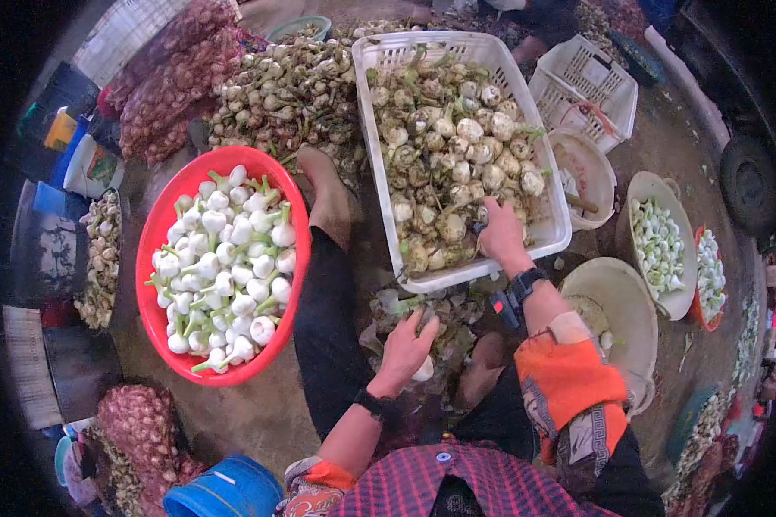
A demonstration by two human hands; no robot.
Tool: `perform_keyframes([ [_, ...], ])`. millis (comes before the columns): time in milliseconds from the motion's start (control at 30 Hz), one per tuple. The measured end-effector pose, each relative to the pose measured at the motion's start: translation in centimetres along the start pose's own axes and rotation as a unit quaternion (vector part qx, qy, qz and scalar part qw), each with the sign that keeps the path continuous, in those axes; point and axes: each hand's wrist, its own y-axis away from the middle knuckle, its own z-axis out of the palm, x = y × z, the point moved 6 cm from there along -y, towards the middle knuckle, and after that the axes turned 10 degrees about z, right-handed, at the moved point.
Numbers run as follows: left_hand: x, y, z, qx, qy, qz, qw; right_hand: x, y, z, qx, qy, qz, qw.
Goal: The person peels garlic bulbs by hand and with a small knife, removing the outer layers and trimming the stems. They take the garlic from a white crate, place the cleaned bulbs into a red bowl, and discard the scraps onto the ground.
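My right hand [502, 231] reaches into the near end of a white plastic crate [388, 202] heaped with soil-stained garlic bulbs [457, 155]. Its fingers are curled among the bulbs beside a small dark piece that I cannot make out. My left hand [407, 349] is curled above loose peelings [457, 323] between my legs. A clean white garlic bulb [423, 369] shows at its lower edge, apparently held, and something dark covers a fingertip. To the left, a red basin [149, 302] holds many cleaned white bulbs with short green stems.
A heap of unpeeled garlic [276, 103] lies behind the red basin, near red mesh sacks [172, 95]. Right of me stand a pale basin [634, 336], a bucket [599, 159] and a tub of white garlic [660, 246]. A blue bucket [224, 489] is at lower left.
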Motion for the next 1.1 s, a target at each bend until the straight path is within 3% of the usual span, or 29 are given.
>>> perform_keyframes([
  [67, -0.9, 0.0, 1.2, -0.027, 0.279, -0.133, 0.951, 0.5, -1.1, 0.2, 0.022, -0.031, -0.014, 0.999],
  [167, 0.3, -2.2, 2.3, -0.022, 0.587, -0.170, 0.791, 1.3, -2.2, -2.0, -0.037, -0.140, -0.045, 0.988],
  [200, 2.5, -3.2, 2.5, -0.024, 0.608, -0.140, 0.781, 1.4, -2.0, -3.7, -0.053, -0.173, -0.036, 0.983],
  [267, 6.4, -5.2, 3.4, 0.002, 0.452, 0.100, 0.886, 2.7, -2.5, -6.0, -0.064, -0.236, -0.033, 0.969],
  [300, 8.1, -5.6, 5.5, -0.017, 0.583, -0.031, 0.812, 2.5, -1.7, -9.0, -0.053, -0.190, -0.028, 0.980],
  [333, 9.8, -6.0, 7.5, -0.064, 0.542, 0.046, 0.837, 2.6, -0.9, -11.6, -0.051, -0.228, -0.037, 0.972],
  [400, 13.5, -6.3, 12.5, -0.167, 0.580, 0.047, 0.796, 4.3, -0.3, -14.9, -0.066, -0.350, -0.049, 0.933],
  [433, 15.6, -5.9, 14.8, -0.223, 0.651, -0.032, 0.725, 5.3, -0.1, -16.1, -0.084, -0.431, -0.051, 0.897],
  [533, 19.3, -3.3, 17.5, -0.289, 0.602, -0.066, 0.741, 5.5, 4.3, -21.0, -0.095, -0.582, 0.019, 0.807],
  [633, 19.6, -2.3, 14.3, -0.231, 0.515, 0.134, 0.815, 8.1, 7.0, -19.9, -0.104, -0.660, 0.019, 0.744],
  [700, 18.8, -2.1, 11.6, -0.152, 0.510, 0.200, 0.823, 8.5, 9.6, -17.4, -0.113, -0.690, 0.040, 0.714],
  [767, 18.3, -1.7, 8.5, -0.114, 0.450, 0.244, 0.851, 8.3, 11.7, -12.3, -0.159, -0.673, 0.096, 0.716],
  [833, 15.8, -1.7, 6.3, -0.118, 0.434, 0.125, 0.884, 5.0, 13.8, -11.9, -0.142, -0.556, 0.035, 0.819],
  [867, 14.6, -1.4, 5.1, -0.087, 0.392, 0.121, 0.908, 4.7, 13.9, -11.9, -0.053, -0.369, -0.077, 0.925],
  [900, 13.5, -1.0, 4.1, -0.057, 0.349, 0.115, 0.928, 4.1, 14.1, -11.6, -0.095, -0.471, -0.046, 0.876],
  [967, 12.0, -0.3, 2.2, 0.044, 0.149, 0.247, 0.956, 1.4, 14.7, -11.3, -0.172, -0.648, 0.018, 0.742],
  [1033, 12.3, 0.8, 1.2, 0.111, 0.014, 0.343, 0.933, -0.3, 15.1, -8.0, -0.166, -0.610, -0.010, 0.775],
  [1100, 13.2, 1.6, 0.2, 0.152, -0.050, 0.410, 0.898, -2.5, 17.0, -9.2, -0.049, -0.553, -0.052, 0.830],
])
